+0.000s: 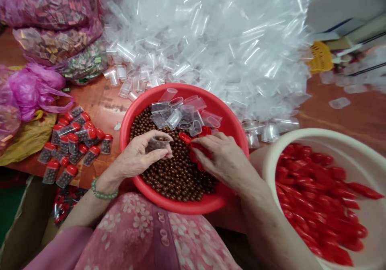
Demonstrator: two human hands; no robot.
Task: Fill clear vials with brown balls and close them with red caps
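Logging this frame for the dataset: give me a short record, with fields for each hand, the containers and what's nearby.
left hand: curled around clear tube, which has brown contents
right hand: on red caps, grip unclear
red basin: holds brown beads and loose tubes
white tub: holds loose red caps
left of basin: capped tubes, filled with dark beads
behind basin: heap of clear tubes
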